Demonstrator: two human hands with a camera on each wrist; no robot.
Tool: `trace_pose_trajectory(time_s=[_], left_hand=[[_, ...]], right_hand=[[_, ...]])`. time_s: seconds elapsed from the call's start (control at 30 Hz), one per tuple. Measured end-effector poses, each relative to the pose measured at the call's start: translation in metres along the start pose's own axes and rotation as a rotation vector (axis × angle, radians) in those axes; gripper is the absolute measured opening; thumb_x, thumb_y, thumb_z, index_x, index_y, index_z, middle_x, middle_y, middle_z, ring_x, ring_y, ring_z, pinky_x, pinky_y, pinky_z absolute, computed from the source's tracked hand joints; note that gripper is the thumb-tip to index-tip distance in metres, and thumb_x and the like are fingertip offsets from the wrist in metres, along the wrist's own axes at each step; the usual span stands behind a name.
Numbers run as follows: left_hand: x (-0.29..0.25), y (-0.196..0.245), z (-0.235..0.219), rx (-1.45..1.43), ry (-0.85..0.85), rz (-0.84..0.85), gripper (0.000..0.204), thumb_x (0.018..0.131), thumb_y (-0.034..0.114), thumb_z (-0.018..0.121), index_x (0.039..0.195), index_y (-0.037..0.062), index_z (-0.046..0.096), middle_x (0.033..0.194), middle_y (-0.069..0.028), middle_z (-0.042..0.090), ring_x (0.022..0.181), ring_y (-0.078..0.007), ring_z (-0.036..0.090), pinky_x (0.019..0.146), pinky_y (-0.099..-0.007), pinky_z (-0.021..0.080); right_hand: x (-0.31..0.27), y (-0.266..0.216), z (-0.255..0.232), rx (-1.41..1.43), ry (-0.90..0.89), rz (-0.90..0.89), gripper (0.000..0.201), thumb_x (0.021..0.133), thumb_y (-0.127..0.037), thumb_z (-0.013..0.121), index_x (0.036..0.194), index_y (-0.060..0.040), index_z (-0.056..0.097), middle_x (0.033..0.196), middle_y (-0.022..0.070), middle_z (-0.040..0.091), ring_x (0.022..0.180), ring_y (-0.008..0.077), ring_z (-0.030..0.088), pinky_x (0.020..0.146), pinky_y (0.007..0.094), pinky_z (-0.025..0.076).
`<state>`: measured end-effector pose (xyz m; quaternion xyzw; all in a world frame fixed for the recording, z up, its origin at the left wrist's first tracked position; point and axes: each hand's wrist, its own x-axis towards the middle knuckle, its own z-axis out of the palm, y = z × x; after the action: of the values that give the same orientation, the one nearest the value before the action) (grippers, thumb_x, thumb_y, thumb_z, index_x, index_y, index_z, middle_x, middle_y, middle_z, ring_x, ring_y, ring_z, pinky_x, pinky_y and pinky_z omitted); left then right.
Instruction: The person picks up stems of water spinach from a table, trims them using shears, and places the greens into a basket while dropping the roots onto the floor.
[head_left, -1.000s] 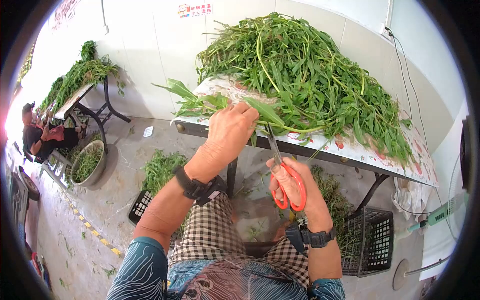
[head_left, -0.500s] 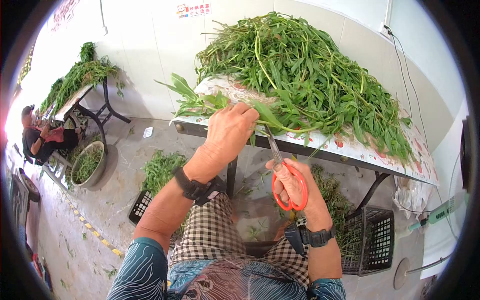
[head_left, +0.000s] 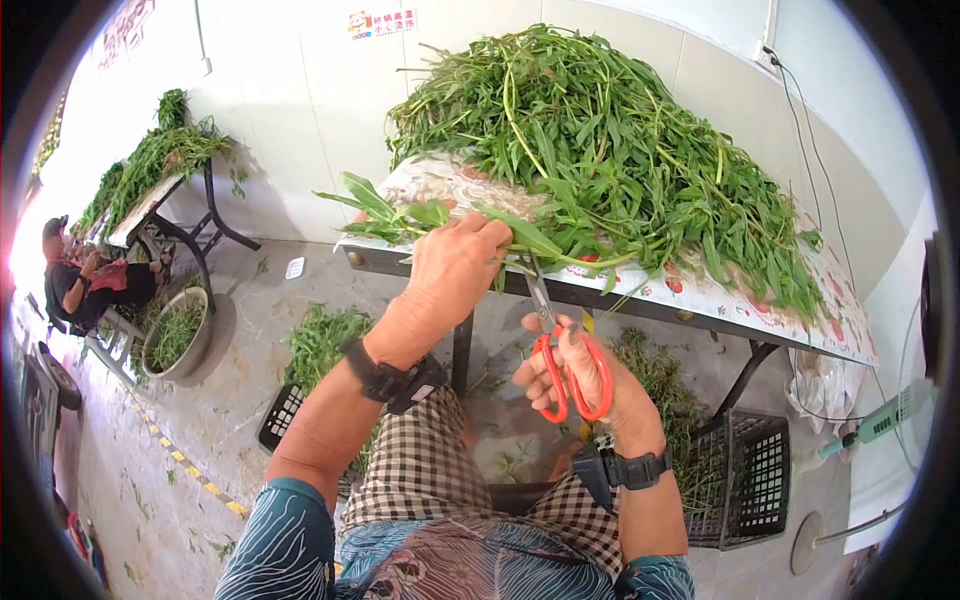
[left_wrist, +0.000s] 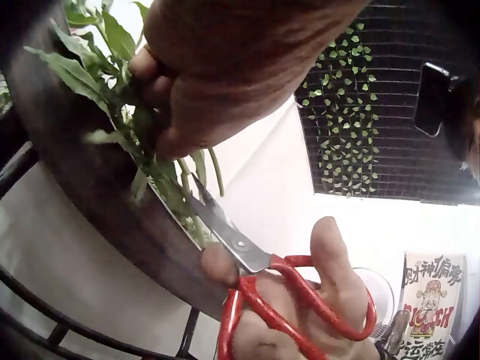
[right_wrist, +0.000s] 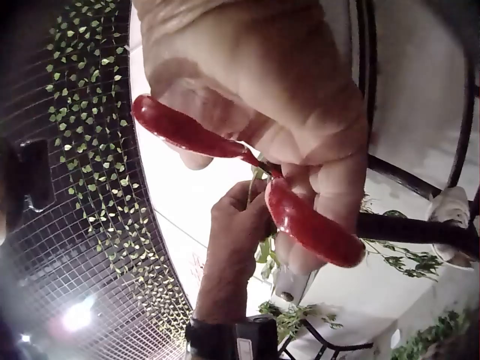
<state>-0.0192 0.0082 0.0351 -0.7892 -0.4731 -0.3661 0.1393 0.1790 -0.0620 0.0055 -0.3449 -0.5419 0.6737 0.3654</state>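
Observation:
My left hand (head_left: 455,265) grips a bunch of leafy green stems (head_left: 375,212) at the table's front left edge, the leafy tops pointing left. My right hand (head_left: 625,400) holds scissors (head_left: 541,297) with red handles, thumb and fingers through the loops. The metal blades point up at the stems, just right of my left fingers. In the left wrist view the scissor blades (left_wrist: 225,229) are beside the cut-looking stem ends below the left hand (left_wrist: 225,82). The right wrist view shows the red handles (right_wrist: 315,225) spread apart across the right palm (right_wrist: 255,82).
A large heap of greens (head_left: 600,130) covers much of the table, whose patterned cloth (head_left: 460,180) shows at the left. Black crates (head_left: 755,480) and more greens (head_left: 325,340) are on the floor below. Another person (head_left: 75,270) sits at a second table at the far left.
The scissor handles came closer together half a second ago and are spread apart now, the right fingers loosening. The left hand keeps its grip on the stems almost in place.

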Motion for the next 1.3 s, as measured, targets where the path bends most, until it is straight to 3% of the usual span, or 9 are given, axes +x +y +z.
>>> trace_pose_trajectory(time_s=[0.07,0.17,0.37,0.47,0.57,1.07,1.17,1.3], left_hand=[[0.0,0.001,-0.002,0.001,-0.006,0.024,0.012,0.073,0.009,0.061,0.085,0.011,0.06,0.079,-0.0063,0.059,0.074,-0.0288,0.06,0.061,-0.0387,0.048],[-0.001,0.0,-0.002,0.013,-0.043,0.041,0.012,0.073,0.01,0.061,0.085,0.0109,0.06,0.078,-0.0062,0.058,0.074,-0.0287,0.06,0.061,-0.0389,0.048],[-0.002,-0.002,0.001,0.023,-0.063,0.034,0.011,0.073,0.01,0.062,0.084,0.0109,0.06,0.078,-0.0061,0.058,0.074,-0.028,0.06,0.061,-0.0387,0.048],[-0.002,0.0,0.001,0.017,-0.065,0.032,0.012,0.073,0.01,0.062,0.084,0.0107,0.059,0.077,-0.0064,0.058,0.073,-0.0282,0.06,0.061,-0.0386,0.048],[-0.002,0.0,0.0,0.008,-0.071,0.026,0.013,0.073,0.01,0.062,0.085,0.0104,0.058,0.077,-0.0065,0.058,0.073,-0.0285,0.06,0.06,-0.0386,0.048],[-0.001,0.001,0.0,-0.031,-0.111,-0.006,0.014,0.075,0.009,0.061,0.088,0.0093,0.056,0.079,-0.0088,0.059,0.076,-0.0303,0.06,0.063,-0.04,0.048],[-0.001,0.0,0.0,-0.052,-0.095,-0.039,0.015,0.074,0.008,0.061,0.089,0.0093,0.056,0.081,-0.0091,0.06,0.078,-0.0305,0.06,0.065,-0.0405,0.047],[0.007,-0.009,-0.003,0.0,0.024,-0.067,0.017,0.074,0.006,0.061,0.09,0.0093,0.055,0.082,-0.0089,0.061,0.085,-0.0302,0.058,0.07,-0.0406,0.046]], right_hand=[[0.003,0.005,-0.002,0.05,0.003,0.033,0.071,0.087,-0.06,0.044,0.126,-0.0009,0.042,0.08,0.0095,0.061,0.057,0.0123,0.054,0.053,0.0241,0.045],[0.009,0.009,-0.007,-0.117,0.01,-0.013,0.071,0.088,-0.063,0.035,0.12,0.0,0.045,0.075,0.0077,0.061,0.057,0.0113,0.053,0.053,0.0251,0.045],[0.008,0.006,-0.005,-0.377,0.064,-0.082,0.064,0.089,-0.059,0.041,0.112,0.0004,0.049,0.069,0.0056,0.057,0.057,0.0108,0.052,0.053,0.0241,0.044],[0.01,0.004,-0.002,-0.31,0.105,-0.096,0.059,0.086,-0.06,0.046,0.098,-0.0024,0.052,0.065,0.0059,0.054,0.052,0.0111,0.052,0.048,0.0243,0.042],[0.01,0.003,-0.001,-0.328,0.117,-0.154,0.057,0.086,-0.059,0.047,0.095,-0.0031,0.053,0.063,0.0042,0.052,0.051,0.0106,0.05,0.047,0.0239,0.041],[0.005,-0.006,0.002,-0.262,0.114,-0.076,0.048,0.085,-0.051,0.057,0.096,-0.0043,0.056,0.059,0.0005,0.048,0.044,0.0064,0.041,0.04,0.0213,0.033],[0.004,-0.006,-0.002,-0.257,0.117,-0.066,0.046,0.086,-0.047,0.058,0.102,-0.0039,0.055,0.061,0.0012,0.052,0.044,0.0065,0.042,0.041,0.0206,0.034],[-0.004,0.003,-0.013,-0.146,-0.065,0.033,0.05,0.086,-0.04,0.06,0.117,-0.0038,0.048,0.078,0.0053,0.06,0.058,0.0096,0.053,0.051,0.0215,0.043]])
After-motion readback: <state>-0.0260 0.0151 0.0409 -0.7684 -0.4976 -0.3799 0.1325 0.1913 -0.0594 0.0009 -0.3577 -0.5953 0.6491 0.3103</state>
